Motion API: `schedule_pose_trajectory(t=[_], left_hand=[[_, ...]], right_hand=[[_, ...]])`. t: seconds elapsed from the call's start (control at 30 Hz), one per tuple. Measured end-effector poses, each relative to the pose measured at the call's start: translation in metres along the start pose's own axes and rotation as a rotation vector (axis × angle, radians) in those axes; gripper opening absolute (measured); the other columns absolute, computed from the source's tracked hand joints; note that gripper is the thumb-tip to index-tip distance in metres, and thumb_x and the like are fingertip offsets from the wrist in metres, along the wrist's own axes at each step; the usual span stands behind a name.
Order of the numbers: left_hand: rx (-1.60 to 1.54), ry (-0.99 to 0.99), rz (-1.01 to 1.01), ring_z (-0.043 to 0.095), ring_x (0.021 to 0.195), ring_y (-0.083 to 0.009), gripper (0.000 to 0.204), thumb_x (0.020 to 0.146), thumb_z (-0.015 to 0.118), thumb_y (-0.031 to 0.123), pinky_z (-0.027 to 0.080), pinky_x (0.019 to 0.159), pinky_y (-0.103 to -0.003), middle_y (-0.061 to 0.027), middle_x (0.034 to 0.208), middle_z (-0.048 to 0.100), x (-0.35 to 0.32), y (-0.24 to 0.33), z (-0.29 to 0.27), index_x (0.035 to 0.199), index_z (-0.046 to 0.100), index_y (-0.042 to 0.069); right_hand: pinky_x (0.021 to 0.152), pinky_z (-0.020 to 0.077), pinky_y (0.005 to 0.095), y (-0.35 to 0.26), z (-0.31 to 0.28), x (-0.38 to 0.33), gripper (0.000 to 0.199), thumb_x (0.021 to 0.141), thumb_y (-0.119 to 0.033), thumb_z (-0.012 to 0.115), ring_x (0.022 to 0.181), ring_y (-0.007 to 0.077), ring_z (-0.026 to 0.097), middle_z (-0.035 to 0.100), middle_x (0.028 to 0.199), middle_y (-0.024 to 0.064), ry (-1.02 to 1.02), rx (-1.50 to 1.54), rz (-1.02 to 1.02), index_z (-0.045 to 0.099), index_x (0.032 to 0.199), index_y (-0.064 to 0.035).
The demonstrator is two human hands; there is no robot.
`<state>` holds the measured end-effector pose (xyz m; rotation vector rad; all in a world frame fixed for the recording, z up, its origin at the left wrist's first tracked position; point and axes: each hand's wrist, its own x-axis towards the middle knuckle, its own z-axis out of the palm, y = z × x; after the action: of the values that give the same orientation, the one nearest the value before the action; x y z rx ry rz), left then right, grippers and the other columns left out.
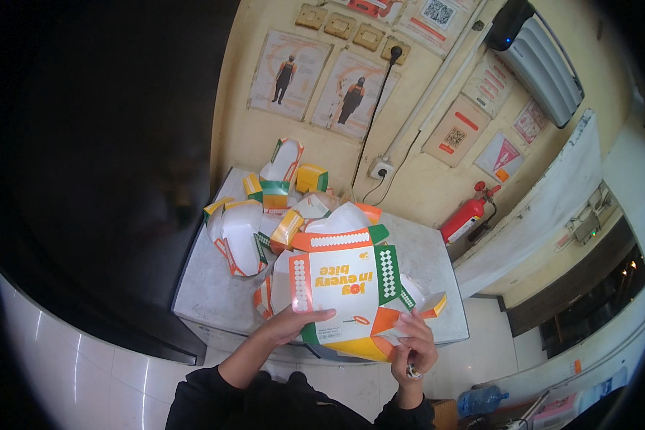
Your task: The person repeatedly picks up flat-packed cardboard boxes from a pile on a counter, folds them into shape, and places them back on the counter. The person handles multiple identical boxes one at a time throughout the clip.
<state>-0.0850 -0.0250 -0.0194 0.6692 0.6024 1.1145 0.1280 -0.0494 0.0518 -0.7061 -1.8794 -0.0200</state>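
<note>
A partly folded cardboard food box [337,287], with a white panel and orange, green and yellow flaps, is held up over the near side of the table. My left hand [294,324] grips its near left corner, thumb flat on top and the other fingers hidden underneath. At the near right corner, my right hand [414,345] pinches the orange and yellow flaps, its fingers bent. The box's far flaps stand angled outward. Behind it, partly covered, lie several folded paper food cartons, among them a white-lined carton [242,235] and a yellow and green one [312,178].
The cartons rest on a pale grey tabletop [208,287] against a wall. A black cable [369,122] hangs down to a socket behind the table. A red fire extinguisher [466,215] is at the right. A blue water bottle [480,401] lies at the lower right.
</note>
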Motion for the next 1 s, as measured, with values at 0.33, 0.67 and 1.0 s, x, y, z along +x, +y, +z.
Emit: schedule_pose_trajectory(t=[0.33,0.67,1.0], left_hand=[[0.405,0.006,0.136,0.055,0.102,-0.0175,0.050,0.079,0.069,0.016,0.047,0.085,-0.031,-0.0096,0.112,0.057,-0.020,0.015,-0.002,0.120,0.045,0.001],[0.406,-0.001,0.209,0.056,0.102,-0.0186,0.046,0.079,0.068,0.016,0.047,0.084,-0.031,-0.0105,0.110,0.058,-0.026,0.015,-0.002,0.118,0.047,0.000],[0.443,0.026,0.206,0.056,0.100,-0.0172,0.046,0.080,0.068,0.015,0.047,0.083,-0.030,-0.0088,0.109,0.058,-0.024,0.011,0.002,0.118,0.047,0.000]], right_hand=[[0.091,0.0443,0.0422,0.000,0.007,-0.014,0.012,0.079,0.004,0.057,0.086,0.0244,0.063,0.065,0.092,0.0165,-0.048,0.277,0.253,0.049,0.084,-0.0022],[0.094,0.0419,0.0434,0.001,-0.001,-0.015,0.013,0.084,0.002,0.054,0.094,0.0232,0.062,0.063,0.100,0.0209,-0.211,0.479,0.493,0.043,0.090,-0.0024],[0.096,0.0375,0.0423,0.008,-0.005,-0.011,0.013,0.087,-0.002,0.050,0.094,0.0182,0.058,0.061,0.099,0.0151,-0.294,0.274,0.297,0.041,0.098,-0.0024]])
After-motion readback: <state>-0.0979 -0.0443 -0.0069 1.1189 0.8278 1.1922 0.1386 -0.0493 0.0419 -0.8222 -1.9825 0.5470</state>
